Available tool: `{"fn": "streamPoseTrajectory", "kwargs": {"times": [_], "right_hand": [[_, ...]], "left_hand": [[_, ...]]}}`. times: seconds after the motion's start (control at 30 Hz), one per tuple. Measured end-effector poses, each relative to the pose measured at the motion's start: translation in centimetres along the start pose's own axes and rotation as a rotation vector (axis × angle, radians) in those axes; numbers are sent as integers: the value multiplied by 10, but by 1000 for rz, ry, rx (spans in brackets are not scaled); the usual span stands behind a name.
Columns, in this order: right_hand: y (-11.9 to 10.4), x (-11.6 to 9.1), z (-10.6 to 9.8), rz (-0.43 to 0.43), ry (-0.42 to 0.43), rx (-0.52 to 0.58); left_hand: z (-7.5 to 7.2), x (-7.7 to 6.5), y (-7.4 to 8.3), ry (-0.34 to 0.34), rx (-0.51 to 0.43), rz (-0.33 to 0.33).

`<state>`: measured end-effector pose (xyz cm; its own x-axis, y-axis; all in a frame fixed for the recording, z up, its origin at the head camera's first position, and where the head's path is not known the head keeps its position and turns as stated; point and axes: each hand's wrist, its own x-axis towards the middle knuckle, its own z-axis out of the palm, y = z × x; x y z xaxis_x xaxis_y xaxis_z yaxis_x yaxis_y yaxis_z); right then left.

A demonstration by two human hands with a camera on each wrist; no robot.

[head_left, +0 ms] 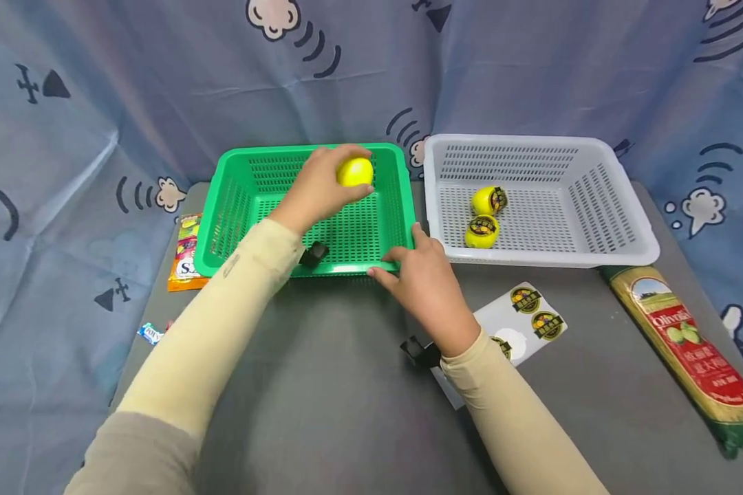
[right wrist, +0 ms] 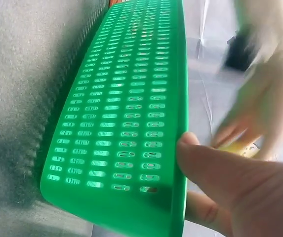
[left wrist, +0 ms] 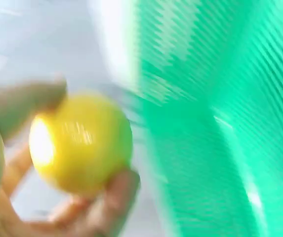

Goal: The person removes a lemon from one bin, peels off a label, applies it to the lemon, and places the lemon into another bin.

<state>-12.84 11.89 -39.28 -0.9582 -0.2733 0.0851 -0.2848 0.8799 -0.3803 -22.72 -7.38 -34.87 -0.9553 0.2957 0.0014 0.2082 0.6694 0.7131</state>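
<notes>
A yellow lemon is pinched between the thumb and fingers of my left hand, above the green basket. The left wrist view is blurred, but the round lemon shows there beside the basket's green wall. My right hand grips the basket's near right corner. In the right wrist view its thumb lies on the outer side of the rim, with a finger on the inner side. Two lemons, one nearer and one farther, bear dark round stickers inside the white basket.
A white sticker sheet lies partly under my right forearm. The pasta packet is at the right. An orange snack packet sits left of the green basket, with a small blue wrapper nearer. A patterned curtain hangs behind.
</notes>
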Motion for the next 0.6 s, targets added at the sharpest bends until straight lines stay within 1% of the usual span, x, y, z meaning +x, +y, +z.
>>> {"fn": "streamPoseTrajectory", "kwargs": {"times": [0.03, 0.07, 0.1, 0.13, 0.17, 0.2, 0.23, 0.27, 0.3, 0.33, 0.37, 0.43, 0.5, 0.53, 0.6], "right_hand": [[-1, 1, -1, -2, -2, 0], [-1, 2, -1, -4, -4, -3], [-2, 3, -2, -5, -8, -4], [-2, 2, -2, -1, -10, -6], [-2, 2, -2, 5, -12, -9], [-3, 1, -2, 9, -14, -8], [-3, 1, -2, 14, -15, -5], [-4, 1, -1, 19, -17, 1], [-4, 2, -1, 23, -18, 9], [-4, 1, -1, 27, -20, 12], [-4, 1, -2, 31, -21, 16], [-4, 0, -3, 41, -26, 28], [-3, -1, -3, 55, -26, 37], [-2, -2, -4, 63, -29, 42], [1, -9, -8, 75, -18, 63]], "left_hand": [[-4, -25, 9, 69, -38, 15], [-6, -52, 15, 132, -69, 33], [-3, -79, 20, 191, -92, 47], [4, -105, 22, 240, -118, 58], [14, -129, 23, 283, -138, 62], [27, -149, 20, 314, -150, 57], [41, -164, 16, 334, -154, 39], [57, -176, 10, 337, -161, 13], [74, -183, 3, 329, -154, -19], [91, -188, -4, 313, -151, -48], [106, -190, -11, 288, -138, -72], [130, -190, -21, 236, -121, -120], [142, -188, -26, 225, -77, -133], [145, -187, -27, 232, -42, -131], [145, -188, -22, 278, 57, -102]]}}
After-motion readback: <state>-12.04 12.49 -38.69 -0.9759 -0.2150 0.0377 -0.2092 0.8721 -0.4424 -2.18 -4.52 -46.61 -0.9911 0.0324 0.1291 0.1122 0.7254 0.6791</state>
